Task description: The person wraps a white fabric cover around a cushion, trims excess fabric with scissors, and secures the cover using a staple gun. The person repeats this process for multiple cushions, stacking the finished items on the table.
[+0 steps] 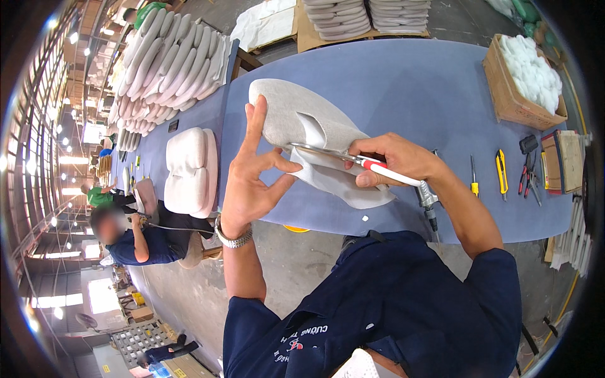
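Beige cushion [287, 104] is held over the tabletop [416, 79], between both hands, its slit turned upward, presumably so the opening faces the eyes. The left hand [252, 183] seems to pinch the fabric's edge between thumb and forefinger, likely to tension it, other fingers raised by the left end. The right hand [397, 157] grasps a slim metal-nosed tool [386, 172] by its red-and-white handle, probably to steady its rod near the opening
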{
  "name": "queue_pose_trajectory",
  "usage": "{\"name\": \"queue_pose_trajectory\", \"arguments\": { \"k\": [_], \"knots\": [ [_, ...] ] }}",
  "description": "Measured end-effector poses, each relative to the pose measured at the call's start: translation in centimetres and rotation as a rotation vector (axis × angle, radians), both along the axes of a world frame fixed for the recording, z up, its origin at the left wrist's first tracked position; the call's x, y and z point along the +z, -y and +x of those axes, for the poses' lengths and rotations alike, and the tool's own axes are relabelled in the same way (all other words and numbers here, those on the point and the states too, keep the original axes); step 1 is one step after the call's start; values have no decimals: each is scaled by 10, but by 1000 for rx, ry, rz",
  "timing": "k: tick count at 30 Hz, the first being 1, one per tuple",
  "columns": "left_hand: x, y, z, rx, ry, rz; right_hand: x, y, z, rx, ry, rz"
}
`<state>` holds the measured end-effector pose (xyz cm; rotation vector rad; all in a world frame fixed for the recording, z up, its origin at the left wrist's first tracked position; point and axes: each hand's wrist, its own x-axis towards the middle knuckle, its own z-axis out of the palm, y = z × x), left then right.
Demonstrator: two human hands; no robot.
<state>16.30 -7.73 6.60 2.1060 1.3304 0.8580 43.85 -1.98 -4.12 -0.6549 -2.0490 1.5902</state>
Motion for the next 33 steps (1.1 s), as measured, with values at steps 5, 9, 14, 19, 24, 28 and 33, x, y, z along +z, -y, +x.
{"name": "queue_pose_trajectory", "arguments": {
  "k": [5, 9, 14, 19, 24, 28, 33],
  "knots": [
    [-7, 1, 2, 13, -12, 68, 11, 3, -1, -28, 11, 36],
    [-7, -1, -1, 9, -114, 138, 14, 7, -5, -73, 2, 54],
    [-5, -3, -2, -10, -182, 187, 15, 9, -9, -79, 8, 35],
    [-1, -4, -4, -58, -193, 180, 12, 8, -9, -81, -18, 65],
    [-2, -6, -21, -100, -91, 55, 12, 9, -9, -71, 5, 93],
    [0, -8, -19, -94, 6, -32, 5, 7, -7, -21, 0, -7],
    [-1, -11, -24, -124, 42, -27, 4, 9, -7, 1, -5, -24]
  ]
}}
